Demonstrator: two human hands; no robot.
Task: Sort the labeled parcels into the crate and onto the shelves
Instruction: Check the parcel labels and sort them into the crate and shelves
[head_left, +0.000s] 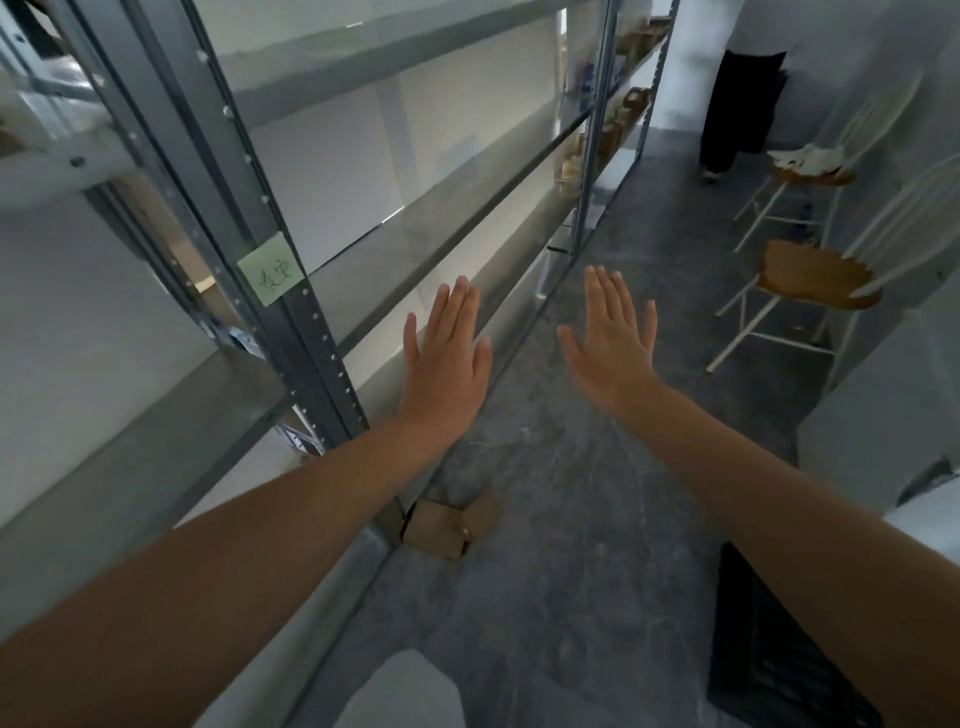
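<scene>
Both my arms reach forward over the grey floor with flat, spread fingers and nothing in them. My left hand (447, 358) hovers beside the front edge of the metal shelves (415, 228) that fill the left side. My right hand (613, 343) is held out over the aisle. A pale green sticky label (270, 268) with handwriting is stuck on the shelf upright. A black crate (769, 654) stands on the floor at the lower right, partly hidden by my right forearm. No parcel is in either hand.
Flattened brown cardboard (447, 525) lies on the floor by the shelf foot. Two white wire chairs with wooden seats (815, 275) stand at the right. A person in dark trousers (737, 104) stands at the far end of the aisle. Further shelves (618, 124) beyond hold boxes.
</scene>
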